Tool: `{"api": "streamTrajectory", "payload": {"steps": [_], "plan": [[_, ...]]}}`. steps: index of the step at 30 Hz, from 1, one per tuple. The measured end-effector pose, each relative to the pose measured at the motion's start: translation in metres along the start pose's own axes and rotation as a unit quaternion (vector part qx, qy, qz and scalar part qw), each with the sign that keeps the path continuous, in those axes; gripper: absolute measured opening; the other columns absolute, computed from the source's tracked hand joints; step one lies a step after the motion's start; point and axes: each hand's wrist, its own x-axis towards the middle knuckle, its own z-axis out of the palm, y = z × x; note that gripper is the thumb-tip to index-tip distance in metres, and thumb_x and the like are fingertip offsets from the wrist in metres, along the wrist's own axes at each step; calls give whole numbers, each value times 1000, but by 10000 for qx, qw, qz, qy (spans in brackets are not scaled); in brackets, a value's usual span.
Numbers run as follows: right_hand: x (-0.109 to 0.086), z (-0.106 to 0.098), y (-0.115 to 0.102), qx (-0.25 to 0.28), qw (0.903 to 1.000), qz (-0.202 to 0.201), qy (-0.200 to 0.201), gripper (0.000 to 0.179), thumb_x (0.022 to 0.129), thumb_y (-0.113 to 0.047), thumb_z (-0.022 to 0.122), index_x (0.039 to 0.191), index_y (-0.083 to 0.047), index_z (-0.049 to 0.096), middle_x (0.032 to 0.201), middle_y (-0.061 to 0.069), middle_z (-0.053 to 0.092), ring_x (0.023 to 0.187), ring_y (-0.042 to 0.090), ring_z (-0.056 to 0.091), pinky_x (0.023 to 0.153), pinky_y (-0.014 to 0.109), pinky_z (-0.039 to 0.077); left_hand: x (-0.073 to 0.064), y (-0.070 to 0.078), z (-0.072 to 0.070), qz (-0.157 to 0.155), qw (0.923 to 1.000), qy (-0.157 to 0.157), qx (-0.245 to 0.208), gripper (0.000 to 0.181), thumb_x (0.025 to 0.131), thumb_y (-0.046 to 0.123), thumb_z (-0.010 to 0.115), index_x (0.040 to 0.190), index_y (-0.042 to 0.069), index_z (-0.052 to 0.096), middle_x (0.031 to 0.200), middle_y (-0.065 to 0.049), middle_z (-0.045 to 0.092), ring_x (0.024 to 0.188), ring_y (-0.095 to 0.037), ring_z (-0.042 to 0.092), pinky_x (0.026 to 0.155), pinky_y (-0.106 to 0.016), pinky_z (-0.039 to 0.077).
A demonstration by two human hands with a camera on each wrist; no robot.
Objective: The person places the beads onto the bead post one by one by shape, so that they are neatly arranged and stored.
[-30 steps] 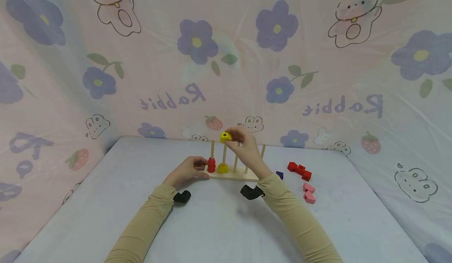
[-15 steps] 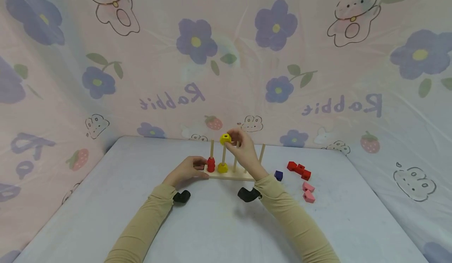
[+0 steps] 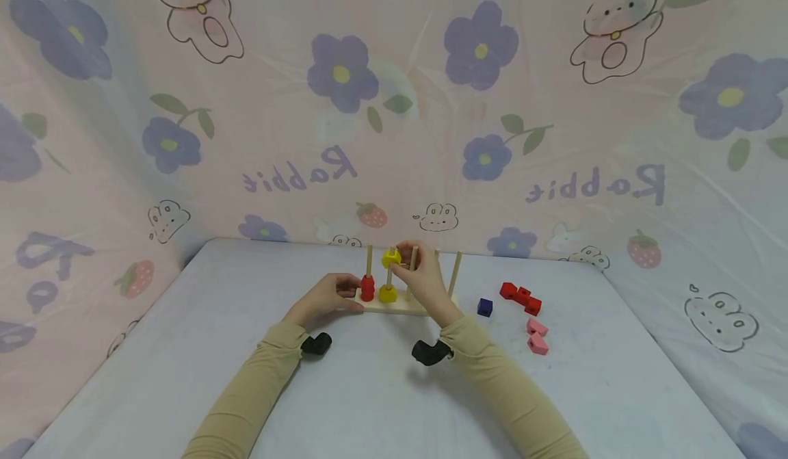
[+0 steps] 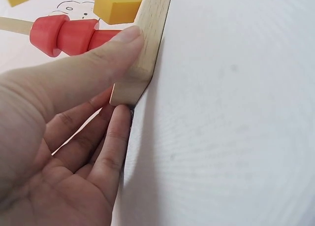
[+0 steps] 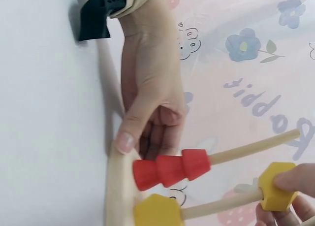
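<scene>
Pinching the upper yellow bead [image 3: 390, 259] with my right hand [image 3: 423, 276], I have it near the top of the second peg [image 3: 389, 279] from the left, seemingly already threaded. My left hand [image 3: 326, 295] grips the end of the wooden base [image 3: 397, 307], beside the red beads [image 3: 367, 289]. I should lower this bead straight, without tilting, onto the lower yellow bead [image 3: 388, 294], with the base well braced.
</scene>
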Motion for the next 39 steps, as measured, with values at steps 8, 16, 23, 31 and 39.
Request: {"api": "streamTrajectory", "payload": {"steps": [8,16,23,31,39], "plan": [[-7,7,21,-175,9994,278,-46,35,82,3,72,113,3,58,105,15,62,98,26,59,87,32,52,1,-1,0,10,10000,-15,-36,51,71,12,85,117,4,63,116,-6,63,110,-23,58,98,-36,46],[-12,10,37,-402,9982,424,-101,32,80,7,71,110,3,59,102,13,62,95,24,59,84,31,53,0,-2,0,98,9999,-57,-11,53,72,11,85,118,1,61,118,-10,62,110,-25,59,96,-34,48],[-13,7,41,-405,9985,294,-222,31,81,6,70,111,2,59,102,12,62,95,25,59,85,34,52,0,-1,-1,67,10000,-29,23,51,72,11,85,117,3,62,118,-8,62,109,-24,59,96,-34,48],[-19,-2,40,-487,9980,-4,-391,37,82,6,68,117,4,56,107,16,64,104,32,60,93,41,49,0,0,0,53,10000,-17,55,52,72,11,85,117,2,62,117,-10,62,108,-24,59,95,-32,48],[-46,-19,-2,-466,9948,-192,-885,57,84,8,64,135,12,39,123,36,51,118,49,47,104,55,35,-2,-1,1,9,10000,18,-21,51,71,12,85,116,4,62,116,-7,62,108,-23,58,98,-38,46]]}}
